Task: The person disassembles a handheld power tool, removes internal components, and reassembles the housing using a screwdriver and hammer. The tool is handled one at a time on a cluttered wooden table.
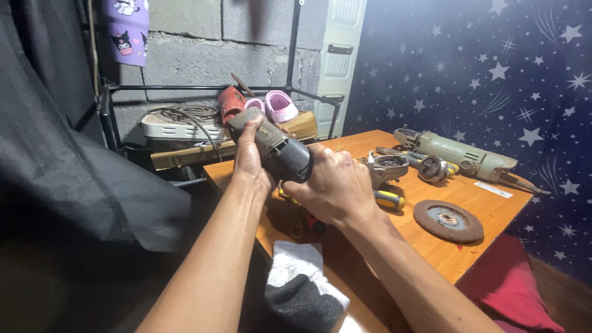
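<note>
Gripping dark cylindrical grinder body (280, 154) w/ both hands.

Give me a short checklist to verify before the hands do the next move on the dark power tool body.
1. Left hand grips the power tool body: ok.
2. Right hand supports its front end: ok.
3. Grinding disc lies flat on the table, apart from the hands: ok.
4. Metal gear housing within reach: ok.
5. Cord unplugged: cannot tell.
6. Screwdriver partly under the right hand: ok.
</note>
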